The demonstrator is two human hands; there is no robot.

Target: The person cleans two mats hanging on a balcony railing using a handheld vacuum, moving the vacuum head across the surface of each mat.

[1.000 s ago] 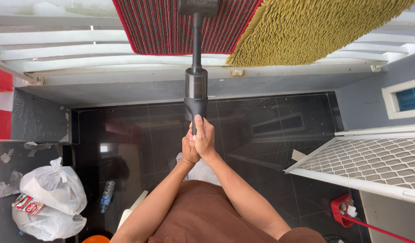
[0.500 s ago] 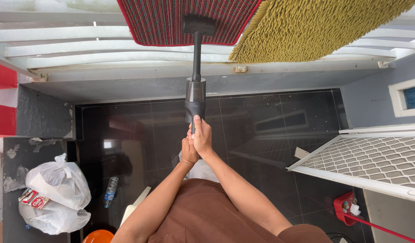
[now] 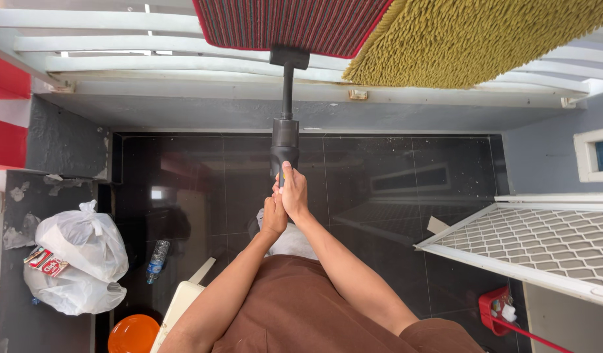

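Both hands, the right hand [image 3: 293, 191] above the left hand [image 3: 274, 216], grip the black handheld vacuum [image 3: 284, 140], whose nozzle presses the red striped mat [image 3: 295, 23] (hung beside a yellow shaggy mat [image 3: 484, 36]); flat, even contact seems best.

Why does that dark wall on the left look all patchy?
Its paint looks damaged: on the dark wall beside the white plastic bags, pale patches show where paint has flaked off. A clear plastic bottle also lies loose on the black floor.
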